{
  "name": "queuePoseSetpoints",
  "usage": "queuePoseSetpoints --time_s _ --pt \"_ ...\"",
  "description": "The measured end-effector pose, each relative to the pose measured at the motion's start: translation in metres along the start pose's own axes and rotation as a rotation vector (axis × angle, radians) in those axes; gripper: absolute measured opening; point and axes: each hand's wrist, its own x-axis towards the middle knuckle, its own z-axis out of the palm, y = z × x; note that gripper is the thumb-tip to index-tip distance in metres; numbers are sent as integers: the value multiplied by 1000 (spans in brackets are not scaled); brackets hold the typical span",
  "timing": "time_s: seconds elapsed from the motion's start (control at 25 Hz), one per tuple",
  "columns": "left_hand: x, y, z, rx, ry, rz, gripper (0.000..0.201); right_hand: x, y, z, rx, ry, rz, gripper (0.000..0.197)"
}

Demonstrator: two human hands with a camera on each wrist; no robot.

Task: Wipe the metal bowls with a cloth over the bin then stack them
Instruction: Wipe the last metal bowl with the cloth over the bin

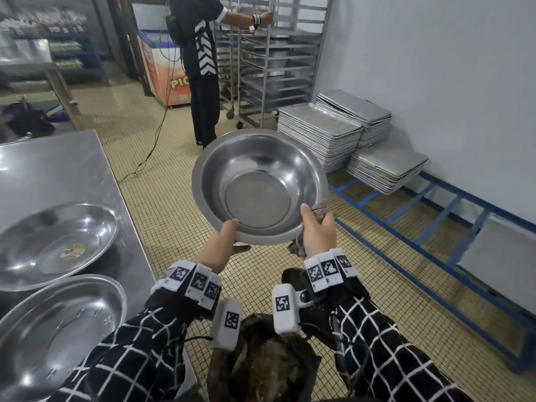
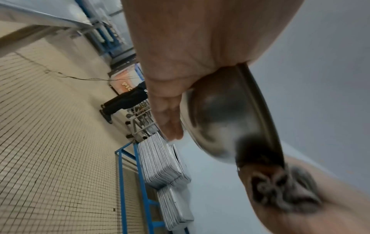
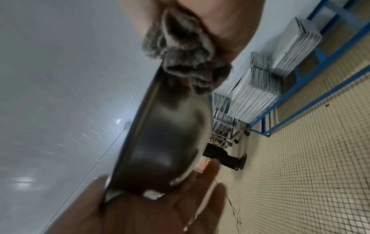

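Observation:
A round metal bowl [image 1: 259, 185] hangs tilted toward me, mid-air, above the dark-lined bin [image 1: 261, 364]. My left hand [image 1: 236, 236] grips its near rim, thumb inside and fingers under the base [image 2: 170, 126]. Bunched in my right hand [image 1: 314, 224] is a grey cloth [image 1: 320, 211], which the hand pinches against the bowl's right rim. The wrist views show the bowl's underside [image 2: 220, 114] [image 3: 160, 142] and the cloth [image 3: 186, 52] [image 2: 280, 190] at its edge. Two more metal bowls [image 1: 55, 245] [image 1: 58, 338] sit on the steel table [image 1: 58, 166] at my left.
A person [image 1: 203, 68] stands ahead, holding a wheeled tray rack [image 1: 275, 53]. Stacks of baking trays [image 1: 319, 134] rest on a low blue frame [image 1: 435, 210] along the right wall. A black cable [image 1: 150, 152] trails over the tiled floor. An orange chest freezer [image 1: 162, 68] stands behind.

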Motion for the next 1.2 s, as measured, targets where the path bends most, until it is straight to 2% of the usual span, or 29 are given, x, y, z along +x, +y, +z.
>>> queuePoseSetpoints --time_s 0.12,0.2,0.28,0.36,0.44,0.52,0.6,0.68,0.76,0.8,0.92,1.08,1.2 --pt "3 -8 3 264 -141 10 44 -2 1 6 -6 15 29 23" --pt "1 -9 -2 337 -175 40 48 -2 0 2 -37 24 44 25" --pt "1 -8 -13 217 -145 29 67 3 -2 -10 -53 21 64 28" --pt "3 -6 -32 -32 -71 17 81 12 -3 -24 -89 -31 99 29" --pt "7 -1 -54 -191 -70 42 73 16 -4 -35 -166 -146 109 30" --pt "2 6 -71 -259 -102 64 46 17 1 -37 -247 -245 125 36" --pt "1 2 -76 -280 -55 32 34 12 1 -32 -291 -274 106 40" --pt "-2 -5 -76 -238 87 42 40 0 -7 -23 -271 -218 60 29" --pt "-5 -7 -65 -197 140 66 48 -12 -8 -11 -242 -137 46 23" --pt "-8 -4 -58 -179 141 72 45 -18 -7 -3 -221 -114 44 26" --pt "-15 7 -39 -67 79 33 30 -29 -3 23 -87 -47 50 30" --pt "-18 6 -36 205 -119 83 41 -36 -7 46 -29 44 77 25" --pt "-24 8 -55 145 -74 68 38 -45 -10 59 -34 93 100 22"
